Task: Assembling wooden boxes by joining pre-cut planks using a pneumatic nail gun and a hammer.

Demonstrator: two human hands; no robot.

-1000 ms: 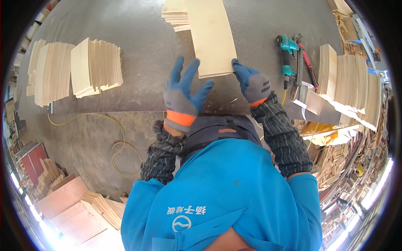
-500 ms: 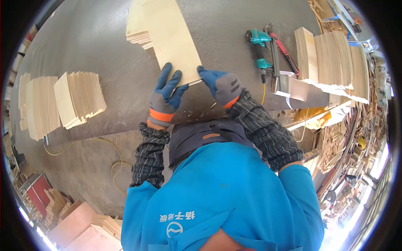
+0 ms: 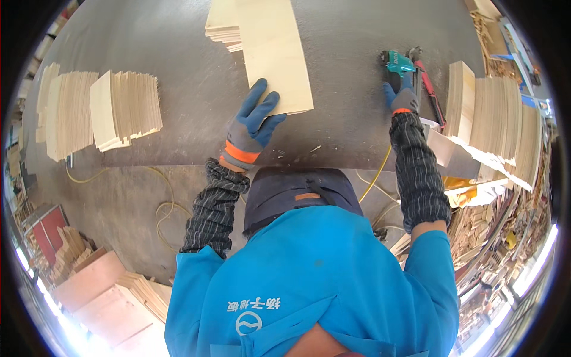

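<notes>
A long pale plywood board (image 3: 275, 50) lies on the dark grey workbench (image 3: 178, 65). My left hand (image 3: 253, 122), in a blue glove with an orange cuff, rests flat on the board's near corner with fingers spread. My right hand (image 3: 401, 95), in a matching glove, reaches to the right and touches a teal nail gun (image 3: 397, 62) lying on the bench; how far the fingers close around it is hard to make out. A stack of thin boards (image 3: 223, 24) sits under the long board's far left side.
Rows of upright plywood pieces stand at the bench's left (image 3: 98, 113) and right (image 3: 493, 125). A red-handled tool (image 3: 429, 89) lies beside the nail gun. A yellow hose (image 3: 160, 202) runs over the floor below the bench. Wood offcuts (image 3: 101, 279) pile at lower left.
My right hand has left the board's near edge and moved right to the teal nail gun. My left hand stays on the board.
</notes>
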